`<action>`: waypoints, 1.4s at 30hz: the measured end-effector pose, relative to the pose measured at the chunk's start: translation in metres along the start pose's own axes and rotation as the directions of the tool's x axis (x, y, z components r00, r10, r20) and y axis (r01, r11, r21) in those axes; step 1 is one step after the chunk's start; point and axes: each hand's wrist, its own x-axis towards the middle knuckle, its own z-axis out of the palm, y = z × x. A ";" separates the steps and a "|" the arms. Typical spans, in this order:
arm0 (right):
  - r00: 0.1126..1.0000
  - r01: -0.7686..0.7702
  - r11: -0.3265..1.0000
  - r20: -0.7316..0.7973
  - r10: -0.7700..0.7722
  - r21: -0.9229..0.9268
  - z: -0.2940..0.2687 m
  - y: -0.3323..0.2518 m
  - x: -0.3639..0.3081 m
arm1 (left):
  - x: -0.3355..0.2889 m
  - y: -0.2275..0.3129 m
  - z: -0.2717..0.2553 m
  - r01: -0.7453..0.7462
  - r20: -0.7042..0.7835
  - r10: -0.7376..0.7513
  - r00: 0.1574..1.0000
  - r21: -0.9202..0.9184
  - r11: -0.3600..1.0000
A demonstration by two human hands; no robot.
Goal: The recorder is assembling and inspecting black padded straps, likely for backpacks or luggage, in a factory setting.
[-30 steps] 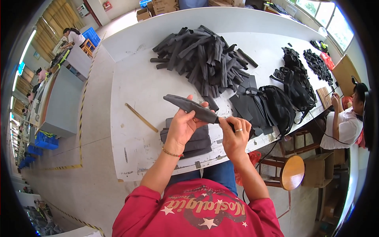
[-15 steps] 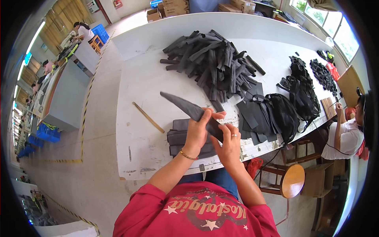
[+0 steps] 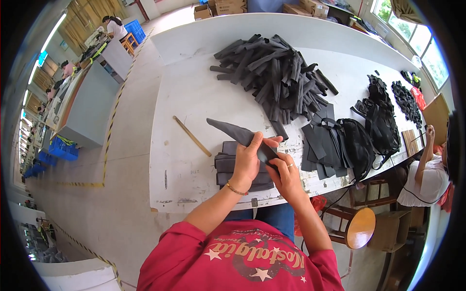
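A long dark grey fabric strip (image 3: 234, 131), folded or tubular, is held above the near part of the white table (image 3: 184, 104). My left hand (image 3: 249, 159) grips its middle, thumb on top, with the far end sticking out to the upper left. At the strip's near end, my right hand (image 3: 286, 177) pinches it between thumb and fingers. Beneath my hands lies a stack of similar dark strips (image 3: 225, 167), partly hidden by my left hand. A big heap of dark tubular strips (image 3: 274, 68) sits farther back. To the left rests a thin wooden stick (image 3: 192, 136).
Flat dark panels (image 3: 315, 141) and a black backpack (image 3: 357, 140) lie at right, with more black pieces (image 3: 381, 111) behind. A raised white board (image 3: 291, 29) borders the far edge. A co-worker (image 3: 424, 174) sits at right near a wooden stool (image 3: 360, 228).
The view has shifted, so the table appears slightly farther right. My right hand has slid down toward the strip's near end, while my left hand keeps its hold.
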 end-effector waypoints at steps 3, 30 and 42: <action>0.991 0.115 0.993 -0.065 -0.114 0.009 0.004 -0.005 0.016 | -0.011 -0.010 0.010 0.051 0.020 -0.050 0.999 -0.040 0.998; 0.991 -0.046 0.983 0.118 0.067 -0.178 -0.006 -0.014 -0.005 | -0.009 -0.011 0.008 0.086 -0.054 -0.085 0.995 0.018 0.996; 0.994 0.015 0.987 0.110 0.003 -0.159 -0.016 -0.010 -0.019 | 0.007 0.021 0.013 -0.041 -0.160 0.044 0.986 0.022 0.999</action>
